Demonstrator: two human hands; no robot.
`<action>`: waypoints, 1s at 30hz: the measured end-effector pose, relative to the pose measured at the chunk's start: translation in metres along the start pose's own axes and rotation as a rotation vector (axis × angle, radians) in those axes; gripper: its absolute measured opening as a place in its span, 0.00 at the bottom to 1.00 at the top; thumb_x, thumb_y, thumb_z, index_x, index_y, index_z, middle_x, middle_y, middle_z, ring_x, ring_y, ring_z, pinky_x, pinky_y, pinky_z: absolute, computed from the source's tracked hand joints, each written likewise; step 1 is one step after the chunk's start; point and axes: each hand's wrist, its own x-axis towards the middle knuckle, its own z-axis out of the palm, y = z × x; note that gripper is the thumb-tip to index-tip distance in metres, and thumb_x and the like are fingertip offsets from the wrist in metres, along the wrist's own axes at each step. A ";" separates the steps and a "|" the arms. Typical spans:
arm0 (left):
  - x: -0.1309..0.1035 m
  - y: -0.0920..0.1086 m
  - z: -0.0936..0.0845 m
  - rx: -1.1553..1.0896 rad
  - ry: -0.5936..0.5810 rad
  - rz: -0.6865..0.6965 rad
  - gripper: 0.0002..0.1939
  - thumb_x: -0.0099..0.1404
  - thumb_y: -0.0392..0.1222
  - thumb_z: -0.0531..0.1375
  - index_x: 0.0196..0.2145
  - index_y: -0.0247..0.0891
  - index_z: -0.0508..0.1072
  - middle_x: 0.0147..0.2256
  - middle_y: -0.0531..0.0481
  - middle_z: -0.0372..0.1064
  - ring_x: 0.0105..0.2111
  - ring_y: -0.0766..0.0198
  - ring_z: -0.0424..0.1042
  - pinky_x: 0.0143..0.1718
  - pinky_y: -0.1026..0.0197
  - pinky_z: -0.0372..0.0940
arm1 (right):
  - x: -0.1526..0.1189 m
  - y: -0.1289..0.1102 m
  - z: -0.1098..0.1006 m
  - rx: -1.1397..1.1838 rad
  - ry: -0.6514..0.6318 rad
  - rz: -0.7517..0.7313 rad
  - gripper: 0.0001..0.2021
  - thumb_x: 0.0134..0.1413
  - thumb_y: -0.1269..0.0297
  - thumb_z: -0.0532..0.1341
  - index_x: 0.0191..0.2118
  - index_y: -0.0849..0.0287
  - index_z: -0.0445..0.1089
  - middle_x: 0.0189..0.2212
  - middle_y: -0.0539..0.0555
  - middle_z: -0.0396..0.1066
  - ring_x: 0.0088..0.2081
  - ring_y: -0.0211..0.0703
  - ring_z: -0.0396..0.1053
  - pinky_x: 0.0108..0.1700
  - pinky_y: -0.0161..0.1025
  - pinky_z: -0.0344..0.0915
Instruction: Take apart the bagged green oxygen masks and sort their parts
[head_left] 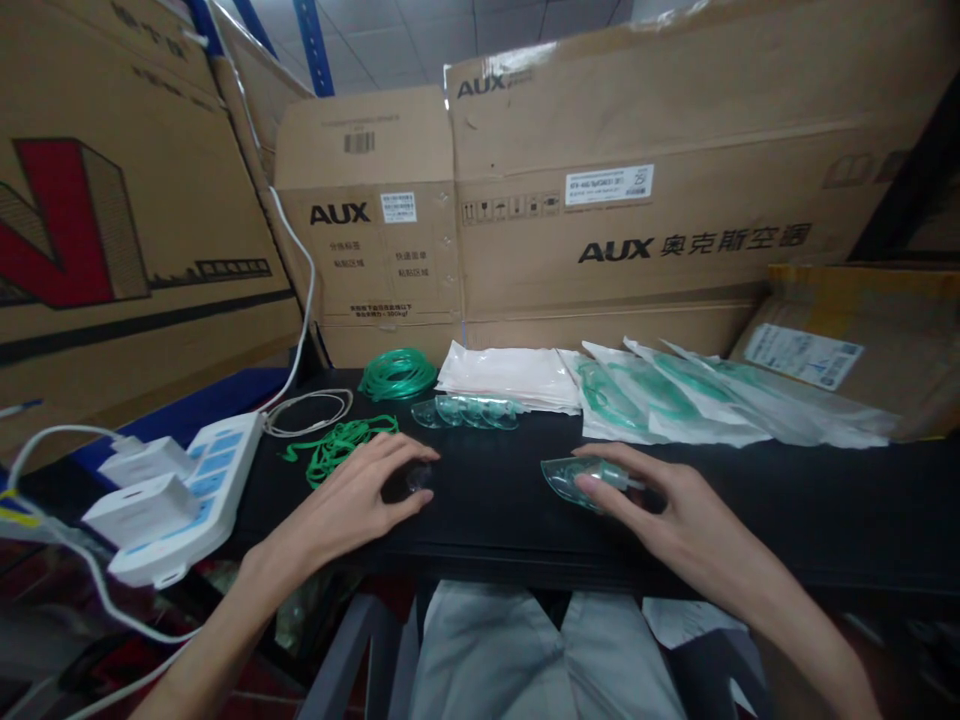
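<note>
Trousers (487, 645) filled six o'clock, two-o'clock pouches (742, 420) held tubing (609, 393), the right hand (686, 495) pinched a mask (561, 482), and the left hand (356, 495), grip unclear, curled round something blurred (420, 479).

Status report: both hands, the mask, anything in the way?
Right hand pinching translucent green plastic mask. Left hand curled, grip unclear. Row of translucent green plastic masks farther back, untouched.

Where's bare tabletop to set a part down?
Black tabletop between left hand and the green mask in the right hand; also right of that hand, before the filled pouches. Crowded: the back, with tubing coil, mask row, white stack; left, with green straps and power strip.
</note>
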 end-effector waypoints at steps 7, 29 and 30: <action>0.009 0.004 -0.004 0.038 0.044 -0.181 0.17 0.67 0.52 0.58 0.47 0.41 0.78 0.39 0.48 0.77 0.34 0.58 0.75 0.37 0.60 0.67 | 0.005 -0.006 -0.002 -0.045 -0.016 -0.032 0.21 0.59 0.43 0.59 0.49 0.50 0.75 0.40 0.52 0.79 0.39 0.50 0.75 0.39 0.40 0.67; 0.089 0.015 0.005 0.065 0.148 0.060 0.16 0.71 0.49 0.55 0.51 0.41 0.75 0.49 0.45 0.72 0.49 0.53 0.73 0.52 0.56 0.64 | 0.150 0.009 0.006 -0.146 -0.231 -0.297 0.22 0.55 0.60 0.67 0.55 0.59 0.71 0.51 0.62 0.75 0.54 0.52 0.72 0.55 0.44 0.66; 0.098 0.012 0.009 0.075 0.127 0.074 0.17 0.71 0.48 0.56 0.53 0.40 0.74 0.50 0.44 0.71 0.50 0.53 0.72 0.52 0.56 0.64 | 0.155 0.011 0.009 -0.150 -0.235 -0.295 0.21 0.56 0.60 0.67 0.54 0.60 0.72 0.52 0.63 0.75 0.54 0.53 0.72 0.55 0.44 0.66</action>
